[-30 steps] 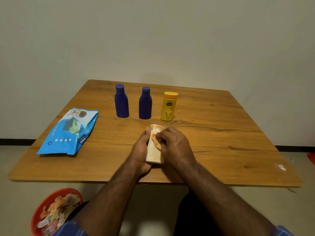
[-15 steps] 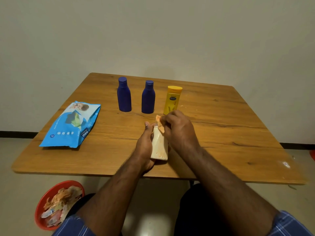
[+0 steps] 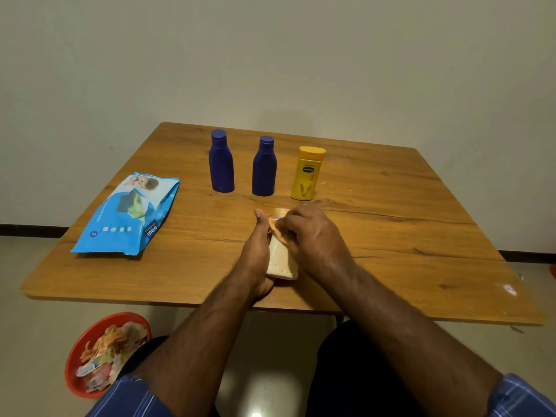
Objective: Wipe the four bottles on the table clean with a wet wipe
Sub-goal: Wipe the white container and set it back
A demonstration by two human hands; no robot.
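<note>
Since the preceding frames, my right hand (image 3: 313,236) has travelled from the upper body of the pale bottle (image 3: 281,260) to its cap end and back down onto the shoulder. I read this as a wiping stroke in progress on the fourth bottle, not yet finished.

Grip state: my left hand (image 3: 255,254) is wrapped around the pale bottle, thumb raised along its side, holding it tilted on the table (image 3: 391,236) near the front edge. My right hand pinches the wet wipe (image 3: 278,231), stained orange, against the bottle near its cap.

Two blue bottles (image 3: 221,162) (image 3: 264,167) and the yellow bottle (image 3: 307,174) stand upright in a row behind, apart from each other, caps on. Their contents cannot be seen.

The wipe pack (image 3: 129,215) lies flat at the left. A red bin (image 3: 102,353) on the floor holds crumpled, stained waste.
</note>
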